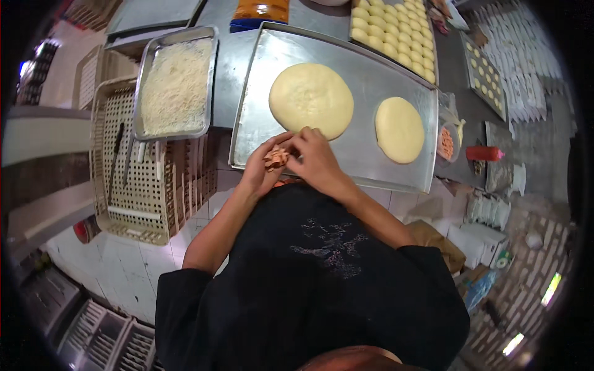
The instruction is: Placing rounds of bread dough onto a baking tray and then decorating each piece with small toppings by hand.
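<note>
Two flat rounds of pale yellow dough lie on a large metal tray. The larger dough round (312, 99) is left of centre, with a dented middle; the smaller dough round (400, 130) is to its right. Cupped at the near edge of the metal tray (253, 105), my left hand (258, 170) holds a small pile of pinkish-orange chopped pieces (276, 158), perhaps sausage. Beside it, my right hand (318, 162) has its fingers bent together by the near edge of the larger dough. What is between those fingertips is hidden.
A bowl of similar pinkish pieces (447, 142) stands right of the tray, near a red bottle (484, 153). Behind is a tray of dough balls (396, 31). At left, a pan of crumbs (176, 86) rests above a plastic crate (133, 179). An orange packet (261, 11) stands at the back.
</note>
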`<state>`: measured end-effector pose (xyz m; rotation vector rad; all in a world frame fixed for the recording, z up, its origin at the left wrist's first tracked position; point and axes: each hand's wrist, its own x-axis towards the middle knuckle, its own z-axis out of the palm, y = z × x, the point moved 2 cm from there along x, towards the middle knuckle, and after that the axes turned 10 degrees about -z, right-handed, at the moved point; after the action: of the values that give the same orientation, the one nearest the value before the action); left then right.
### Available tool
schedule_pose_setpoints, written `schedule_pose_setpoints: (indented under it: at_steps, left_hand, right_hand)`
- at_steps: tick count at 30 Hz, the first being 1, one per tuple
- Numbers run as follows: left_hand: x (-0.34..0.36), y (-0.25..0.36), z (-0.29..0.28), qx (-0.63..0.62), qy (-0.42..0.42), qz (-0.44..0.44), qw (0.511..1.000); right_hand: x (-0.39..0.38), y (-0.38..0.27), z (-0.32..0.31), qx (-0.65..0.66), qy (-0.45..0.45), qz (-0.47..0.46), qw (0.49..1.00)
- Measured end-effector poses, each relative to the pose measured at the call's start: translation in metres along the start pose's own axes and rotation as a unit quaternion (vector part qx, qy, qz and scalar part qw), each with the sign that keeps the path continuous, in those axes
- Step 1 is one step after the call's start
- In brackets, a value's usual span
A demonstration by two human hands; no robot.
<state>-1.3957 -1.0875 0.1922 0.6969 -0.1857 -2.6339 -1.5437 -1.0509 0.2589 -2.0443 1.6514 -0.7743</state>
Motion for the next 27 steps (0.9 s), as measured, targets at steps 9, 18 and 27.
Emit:
schedule_pose_setpoints:
  at_steps: [9, 18, 27]
  left_hand:
    - [-0.022, 0.041, -0.027, -0.07, 0.003, 0.017, 0.997]
    - [-0.025, 0.065, -0.037, -0.085, 0.007, 0.058, 0.995]
    - [-0.028, 0.069, -0.032, -0.084, 0.015, 0.068, 0.994]
  right_hand:
    - [0.009, 0.048, -0.01, 0.199, 0.126, 0.234, 0.943]
    - [0.032, 0.068, 0.005, 0.037, 0.012, 0.166, 0.985]
    - [0.039, 0.063, 0.018, -0.029, 0.02, 0.132, 0.991]
